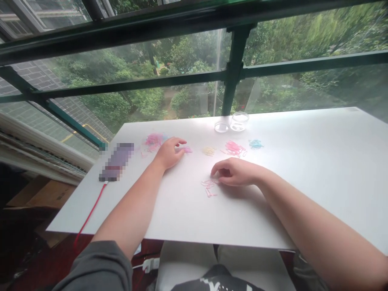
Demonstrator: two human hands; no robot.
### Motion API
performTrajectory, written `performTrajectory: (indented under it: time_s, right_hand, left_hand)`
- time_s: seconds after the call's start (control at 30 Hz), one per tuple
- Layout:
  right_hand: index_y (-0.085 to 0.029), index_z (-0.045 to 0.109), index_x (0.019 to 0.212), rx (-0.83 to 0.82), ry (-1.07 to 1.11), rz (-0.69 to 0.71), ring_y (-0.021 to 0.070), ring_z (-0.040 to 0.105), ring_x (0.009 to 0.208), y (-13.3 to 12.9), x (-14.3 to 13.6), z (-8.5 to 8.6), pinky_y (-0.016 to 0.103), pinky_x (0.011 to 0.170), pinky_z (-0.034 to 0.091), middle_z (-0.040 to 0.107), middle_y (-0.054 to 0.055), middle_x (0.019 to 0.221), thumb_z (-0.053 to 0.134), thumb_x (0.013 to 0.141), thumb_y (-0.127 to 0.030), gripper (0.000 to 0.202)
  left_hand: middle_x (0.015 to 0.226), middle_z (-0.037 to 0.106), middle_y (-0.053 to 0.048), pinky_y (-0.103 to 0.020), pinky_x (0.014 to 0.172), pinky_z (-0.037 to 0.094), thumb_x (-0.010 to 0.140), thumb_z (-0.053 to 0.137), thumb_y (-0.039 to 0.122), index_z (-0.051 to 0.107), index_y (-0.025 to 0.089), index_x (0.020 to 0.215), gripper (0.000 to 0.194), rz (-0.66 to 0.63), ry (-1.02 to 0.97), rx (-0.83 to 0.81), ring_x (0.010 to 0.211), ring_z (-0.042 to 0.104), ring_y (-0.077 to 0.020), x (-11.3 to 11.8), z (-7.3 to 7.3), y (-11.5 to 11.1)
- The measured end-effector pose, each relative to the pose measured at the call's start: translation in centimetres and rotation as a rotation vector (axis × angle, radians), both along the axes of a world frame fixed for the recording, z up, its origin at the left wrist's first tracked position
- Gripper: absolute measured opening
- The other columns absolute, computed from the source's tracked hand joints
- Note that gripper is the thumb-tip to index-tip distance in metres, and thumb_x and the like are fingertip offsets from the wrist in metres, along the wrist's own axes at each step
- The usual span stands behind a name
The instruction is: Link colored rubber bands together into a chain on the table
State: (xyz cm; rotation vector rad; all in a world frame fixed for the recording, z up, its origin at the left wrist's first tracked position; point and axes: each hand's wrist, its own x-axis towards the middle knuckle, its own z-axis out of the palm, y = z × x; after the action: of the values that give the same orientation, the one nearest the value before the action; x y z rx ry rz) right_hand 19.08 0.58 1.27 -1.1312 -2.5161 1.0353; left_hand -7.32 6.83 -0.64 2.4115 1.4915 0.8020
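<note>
Several small, thin loop-shaped pieces in different colours lie on a white table (182, 210); their exact kind is too small to make out. My left hand (170, 154) rests between a mixed pink pile (154, 140) and a small purple heap (188, 150). Its thumb and forefinger are apart, with the thumb tip beside the purple pieces. Closer to me, my right hand (238, 171) is curled with its fingertips down at a few loose pale pink pieces (209, 188). Whatever those fingertips pinch is hidden.
Past my hands lie a yellow heap (209, 151), a pink heap (234, 148) and a blue heap (256, 144). A clear jar (239, 121) and its round lid (221, 127) stand at the far edge. A blurred-out phone (117, 161) with a red cable (91, 214) lies left.
</note>
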Motion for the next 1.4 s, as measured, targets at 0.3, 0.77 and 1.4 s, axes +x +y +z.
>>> performTrajectory:
  time_s: [0.3,0.77,1.4]
  right_hand:
    - [-0.023,0.069,0.079,0.041,-0.013,-0.041,0.0088,0.044,0.051,0.1,-0.6,-1.0,0.022,0.051,0.031,0.056,-0.001,0.059,0.059,0.070,-0.025,0.013]
    - [-0.018,0.063,0.071,-0.010,0.060,-0.116,0.0092,0.046,0.053,0.3,-0.5,-0.8,0.022,0.051,0.033,0.059,0.000,0.062,0.058,0.071,-0.028,0.011]
    - [-0.015,0.060,0.076,-0.174,0.301,-0.136,0.0099,0.052,0.057,0.8,-0.2,-1.5,0.021,0.053,0.040,0.059,0.000,0.065,0.053,0.074,-0.026,0.013]
  left_hand:
    - [0.078,0.063,-0.004,-0.026,0.070,0.045,0.075,0.050,0.029,0.063,0.016,0.089,0.023,-0.063,-0.069,0.004,0.068,0.053,-0.0126,1.3,0.9,-1.0]
    - [0.073,0.063,-0.003,-0.024,0.061,0.042,0.075,0.049,0.032,0.064,0.016,0.080,0.023,-0.164,-0.031,-0.094,0.058,0.049,-0.0101,2.4,1.1,-1.9]
    - [0.073,0.068,-0.002,-0.025,0.063,0.045,0.076,0.053,0.032,0.067,0.021,0.081,0.019,-0.455,0.034,-0.213,0.062,0.058,-0.0124,5.8,1.2,-4.6]
